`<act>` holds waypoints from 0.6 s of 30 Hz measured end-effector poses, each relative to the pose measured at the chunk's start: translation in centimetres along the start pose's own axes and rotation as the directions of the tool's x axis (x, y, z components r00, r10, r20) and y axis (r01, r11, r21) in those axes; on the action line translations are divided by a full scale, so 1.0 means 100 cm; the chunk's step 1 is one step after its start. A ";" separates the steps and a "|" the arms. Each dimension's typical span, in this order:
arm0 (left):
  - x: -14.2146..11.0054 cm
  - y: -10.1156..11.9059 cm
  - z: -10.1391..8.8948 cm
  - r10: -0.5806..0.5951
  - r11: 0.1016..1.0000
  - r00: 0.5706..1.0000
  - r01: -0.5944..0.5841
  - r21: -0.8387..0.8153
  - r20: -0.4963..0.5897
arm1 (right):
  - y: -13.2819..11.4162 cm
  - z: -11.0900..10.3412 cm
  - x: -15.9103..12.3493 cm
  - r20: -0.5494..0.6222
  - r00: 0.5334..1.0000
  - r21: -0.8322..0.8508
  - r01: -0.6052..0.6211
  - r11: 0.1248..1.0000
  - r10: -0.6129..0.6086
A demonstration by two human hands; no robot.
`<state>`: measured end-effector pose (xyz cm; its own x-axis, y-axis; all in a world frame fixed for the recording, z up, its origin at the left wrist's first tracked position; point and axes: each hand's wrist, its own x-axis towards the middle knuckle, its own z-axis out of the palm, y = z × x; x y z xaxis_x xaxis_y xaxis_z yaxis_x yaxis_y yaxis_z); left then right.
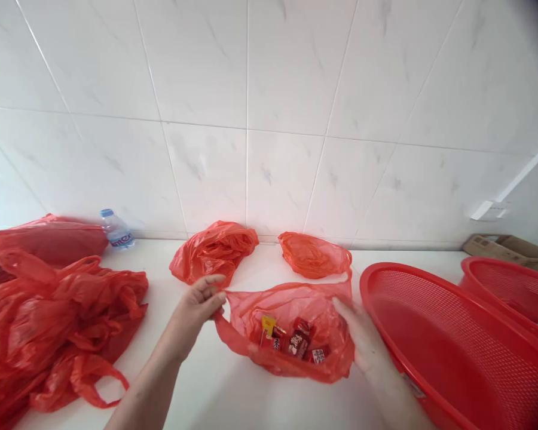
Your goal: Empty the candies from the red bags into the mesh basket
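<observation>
A thin red plastic bag (296,370) lies spread open on the white table in front of me. Several small wrapped packets (298,343), mostly red and one with a yellow part (268,324), rest inside it. My left hand (201,307) pinches the left edge of the bag's mouth between thumb and fingers. On the other side, my right hand (361,334) grips the bag's right edge, its thumb over the rim and its fingers largely hidden behind the plastic.
Large red mesh baskets (430,280) stand at the right, with a cardboard box (515,254) behind. Crumpled red bags (58,322) pile up at the left near a water bottle (117,230). Two more red bags (215,248) (314,255) lie by the tiled wall (291,173).
</observation>
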<state>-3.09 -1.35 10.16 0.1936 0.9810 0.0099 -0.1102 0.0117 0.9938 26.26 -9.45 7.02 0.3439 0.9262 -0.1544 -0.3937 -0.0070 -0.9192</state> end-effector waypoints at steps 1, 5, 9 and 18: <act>-0.002 0.013 -0.001 0.080 0.996 0.996 -0.082 -0.040 -0.051 | -0.008 0.002 0.001 -0.038 0.998 0.013 0.047 0.999 -0.047; -0.013 0.054 0.003 0.240 0.957 0.964 -0.255 -0.138 -0.111 | -0.032 0.003 0.004 -0.135 0.969 -0.028 0.205 0.978 -0.207; -0.023 0.061 0.007 0.273 0.946 0.955 -0.288 -0.146 -0.116 | -0.033 -0.003 0.004 -0.170 0.931 -0.211 0.286 0.935 -0.323; -0.033 0.024 -0.033 0.232 0.960 0.973 -0.227 0.166 -0.013 | -0.022 -0.012 -0.013 -0.021 0.930 -0.341 0.338 0.877 -0.366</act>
<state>-7.18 -3.94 12.12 0.1505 0.9593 0.2390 0.0123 -0.2436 0.9698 27.64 -11.08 8.78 0.4823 0.8562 0.1853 0.0612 0.1780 -0.9821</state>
